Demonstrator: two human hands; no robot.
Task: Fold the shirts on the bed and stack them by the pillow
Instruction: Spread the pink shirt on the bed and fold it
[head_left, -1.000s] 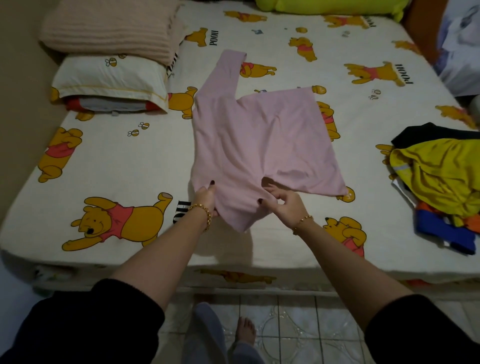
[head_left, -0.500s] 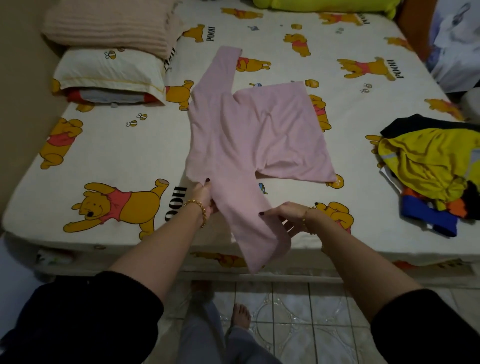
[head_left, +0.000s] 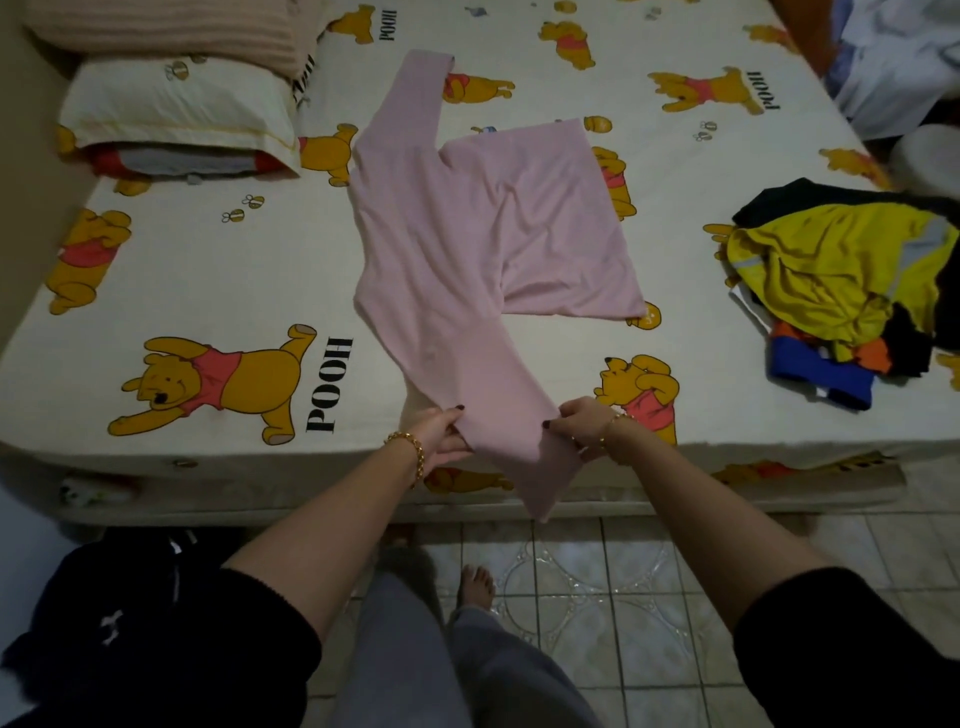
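Both left hand (head_left: 441, 435) and right hand (head_left: 581, 422) pinch pink shirt (head_left: 467, 234); clothes heap (head_left: 831, 275), perhaps shirts, lies apart.

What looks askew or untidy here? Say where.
The pink long-sleeved shirt lies diagonally across the cartoon-bear bed sheet, one sleeve hanging over the near edge, pinched by the left hand and right hand. At the right edge lies a crumpled heap of yellow, black, blue and orange clothes.

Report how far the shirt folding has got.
Done: no folded shirts show beside the pillow. In hand: left hand and right hand pinch the near sleeve of the spread pink shirt. Left: folding it, then the crumpled clothes pile on the right, then stacking.
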